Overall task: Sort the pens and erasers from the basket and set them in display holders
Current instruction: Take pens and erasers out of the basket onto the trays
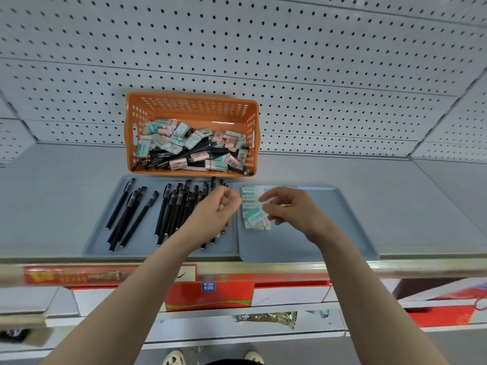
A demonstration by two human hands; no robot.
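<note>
An orange basket (189, 98) at the back of the shelf holds a mixed heap of boxed erasers (168, 140) and black pens (184, 155). In front of it, the left blue tray (97, 241) carries several black pens (137, 217) lying lengthwise. The right blue tray (303, 248) has a column of green-and-white erasers (250, 196) along its left edge. My right hand (290, 209) pinches an eraser (257, 218) at the lower part of that column. My left hand (216, 212) hovers over the seam between the trays, fingers curled around something small and white, apparently an eraser.
A white pegboard wall (290, 61) rises behind the basket. The grey shelf (395, 196) runs on past both trays to left and right. A metal rail (263, 267) edges the shelf front, with red boxes (210, 293) on the shelf below.
</note>
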